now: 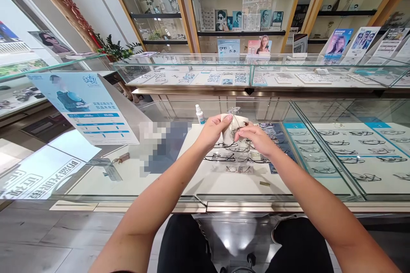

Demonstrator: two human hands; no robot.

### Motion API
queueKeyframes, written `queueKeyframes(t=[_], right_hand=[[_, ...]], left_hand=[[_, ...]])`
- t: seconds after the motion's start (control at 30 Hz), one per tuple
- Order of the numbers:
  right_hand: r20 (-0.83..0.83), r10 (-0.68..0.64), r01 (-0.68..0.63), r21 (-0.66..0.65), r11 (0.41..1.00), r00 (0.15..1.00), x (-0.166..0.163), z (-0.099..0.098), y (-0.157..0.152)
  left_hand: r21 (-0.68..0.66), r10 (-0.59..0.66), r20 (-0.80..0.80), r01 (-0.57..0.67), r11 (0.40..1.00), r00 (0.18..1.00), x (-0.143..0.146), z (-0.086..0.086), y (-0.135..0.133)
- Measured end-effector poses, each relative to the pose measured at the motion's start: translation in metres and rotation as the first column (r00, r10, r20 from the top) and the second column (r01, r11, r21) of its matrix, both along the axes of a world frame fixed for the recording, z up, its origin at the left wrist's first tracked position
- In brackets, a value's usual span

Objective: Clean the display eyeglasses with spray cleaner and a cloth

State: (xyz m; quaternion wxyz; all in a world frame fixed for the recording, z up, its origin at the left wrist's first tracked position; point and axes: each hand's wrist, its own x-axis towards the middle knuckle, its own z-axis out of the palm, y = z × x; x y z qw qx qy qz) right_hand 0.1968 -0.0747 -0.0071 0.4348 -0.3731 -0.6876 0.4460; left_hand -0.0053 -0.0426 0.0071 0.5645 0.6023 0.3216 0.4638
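A cream-white soft cloth (pixel 227 135) is up over the clear glass-topped table (pixel 153 187)

The left hand (pixel 214 130) holds the cloth, with its thumb on top. The cloth is in the air above the table, in front of the person. The right hand (pixel 258 137) is narrow, with its thumb and finger close together at the right side of the cloth. A thin, shiny bit shows there too, but it is too small to name, and I cannot tell what this hand pinches.

A small white plastic bottle with writing on it (pixel 200 115) stands up past the left hand. Dark, thin-rimmed eyeglasses (pixel 221 158) lie in rows under the hands. Nearer the person is a little flat yellow-green piece (pixel 264 184).

Well to the left, there is a small brown thing like a key tag (pixel 121 158). Past it stands a big blue and white paper sign (pixel 86 106). The person's black trousers (pixel 182 243) show below the table's front edge.
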Motion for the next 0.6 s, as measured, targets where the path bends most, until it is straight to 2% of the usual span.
queueKeyframes(t=[0.37,0.6], right_hand=[[0.003,-0.012,0.012,0.039,0.999,1.0,-0.001,0.0,-0.001],[-0.134,0.007,-0.015,-0.058,0.998,0.991,-0.001,-0.008,0.005]], left_hand=[[-0.054,-0.028,0.011,0.029,0.998,1.0,-0.001,0.002,-0.004],[-0.05,-0.14,0.034,0.141,0.989,0.99,0.004,0.014,-0.013]])
